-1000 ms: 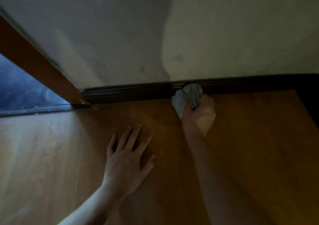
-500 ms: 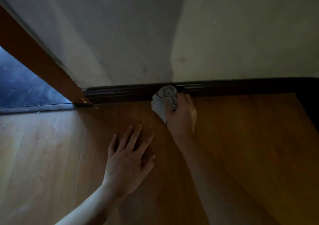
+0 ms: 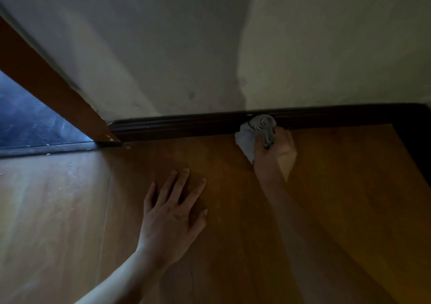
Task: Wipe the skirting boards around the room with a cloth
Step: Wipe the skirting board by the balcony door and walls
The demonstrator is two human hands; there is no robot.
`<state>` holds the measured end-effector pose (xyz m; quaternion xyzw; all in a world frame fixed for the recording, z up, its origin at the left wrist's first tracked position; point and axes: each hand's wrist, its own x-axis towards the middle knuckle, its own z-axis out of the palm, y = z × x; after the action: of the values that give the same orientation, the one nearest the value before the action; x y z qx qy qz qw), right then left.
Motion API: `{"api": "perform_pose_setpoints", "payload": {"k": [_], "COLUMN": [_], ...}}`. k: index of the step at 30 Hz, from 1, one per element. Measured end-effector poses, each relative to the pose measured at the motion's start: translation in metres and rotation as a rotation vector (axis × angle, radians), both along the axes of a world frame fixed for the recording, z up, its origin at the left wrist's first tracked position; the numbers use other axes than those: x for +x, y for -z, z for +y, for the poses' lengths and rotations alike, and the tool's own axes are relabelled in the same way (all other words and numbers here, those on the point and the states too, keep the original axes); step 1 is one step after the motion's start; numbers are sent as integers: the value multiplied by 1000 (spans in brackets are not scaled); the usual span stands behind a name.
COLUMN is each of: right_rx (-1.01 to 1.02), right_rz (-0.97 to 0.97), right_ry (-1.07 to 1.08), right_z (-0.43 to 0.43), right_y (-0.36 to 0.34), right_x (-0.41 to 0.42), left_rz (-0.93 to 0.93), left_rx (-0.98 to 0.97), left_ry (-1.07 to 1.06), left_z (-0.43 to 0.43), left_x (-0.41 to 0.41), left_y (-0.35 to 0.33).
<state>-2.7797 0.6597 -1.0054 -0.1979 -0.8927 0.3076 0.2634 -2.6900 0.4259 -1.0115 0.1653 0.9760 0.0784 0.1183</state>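
Right hand grips a bunched grey cloth, fingers curled round it, pressing it to the dark skirting board at the floor's far edge. It has slid back rightward, so this stretch is likely still being scrubbed. Left hand lies flat, fingers spread.

We saw a dark brown skirting board with moulded ridges. It ran along the foot of the pale wall from the wooden door frame on the left to the corner on the right. Right of its middle, a crumpled pale grey cloth was bunched against its face. Our right hand gripped the cloth, and a loose corner hung over the floor.
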Motion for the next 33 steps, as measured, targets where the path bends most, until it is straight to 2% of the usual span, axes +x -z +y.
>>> {"api": "perform_pose_setpoints", "payload": {"k": [2,5,8,11,15,21,25,28,33], "right_rx": [6,32,60,87,5,86,21,38,-58], "right_rz": [16,1,-26,-25,-29,2,15,-16,-3], "right_ry": [-32,-196,-225,-126,155,-50,35,-26,179], "right_z": [-10,-23,-15,11,38,32,29,24,18], "right_y": [0,-1,-1,0,2,-1,-1,0,-1], "right_x": [0,-2,-5,-1,2,2,2,2,1], "left_rz": [-8,-18,-1,-4,5,6,-10,-9,-11], "left_rx": [-6,-15,-32,-23,-13,3,11,16,22], "left_ry": [-3,2,82,138,124,108,104,99,87], "left_z": [1,1,1,3,6,9,10,10,11], "left_x": [0,-1,-7,-15,-17,-16,-15,-15,-17], "left_y": [-2,-5,-6,-3,3,0,-1,0,0]}}
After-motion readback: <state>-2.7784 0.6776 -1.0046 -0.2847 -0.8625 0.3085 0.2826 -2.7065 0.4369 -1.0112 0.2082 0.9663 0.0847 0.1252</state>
